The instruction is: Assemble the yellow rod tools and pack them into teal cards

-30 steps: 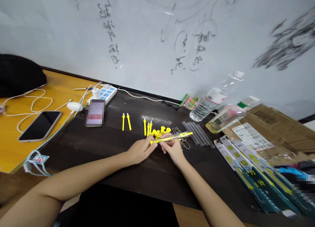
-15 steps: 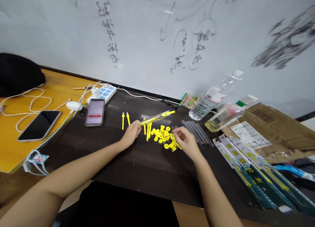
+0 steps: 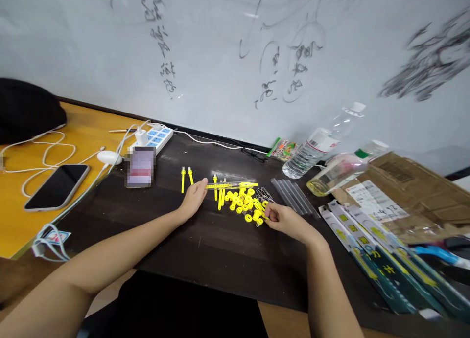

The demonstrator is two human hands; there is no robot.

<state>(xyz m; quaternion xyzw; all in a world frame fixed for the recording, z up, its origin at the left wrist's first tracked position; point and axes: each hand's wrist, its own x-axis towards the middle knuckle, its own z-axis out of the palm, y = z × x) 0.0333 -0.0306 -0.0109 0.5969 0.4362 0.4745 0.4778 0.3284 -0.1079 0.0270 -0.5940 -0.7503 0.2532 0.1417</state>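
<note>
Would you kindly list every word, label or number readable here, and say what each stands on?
Nothing reads clearly.
Wall: handwritten scrawl, illegible.
Water bottle label: too small.
Snack packet: blurred.
Cardboard box white label: handwritten digits, blurred.
Dark packets: yellow characters, blurred.

Parts pile (image 3: 244, 203) at centre of desk mat (image 3: 205, 250).
Left hand (image 3: 194, 197) at pile's 9 o'clock, touching end of tester pen (image 3: 231, 185), which lies along pile's 12 o'clock edge.
Right hand (image 3: 286, 218) at 4 o'clock, fingertips at pile's edge.
Two loose tips (image 3: 186, 177) at 10 o'clock; power strip (image 3: 156, 138) farther out, same bearing.
Loose barrels (image 3: 293, 196) at 3 o'clock.
Water bottle (image 3: 319, 147) at 2 o'clock, near wall.
Phone (image 3: 57, 186) at 9 o'clock, off mat.
Packaged cards (image 3: 370, 250) at 4 o'clock, before cardboard box (image 3: 414, 191).
</note>
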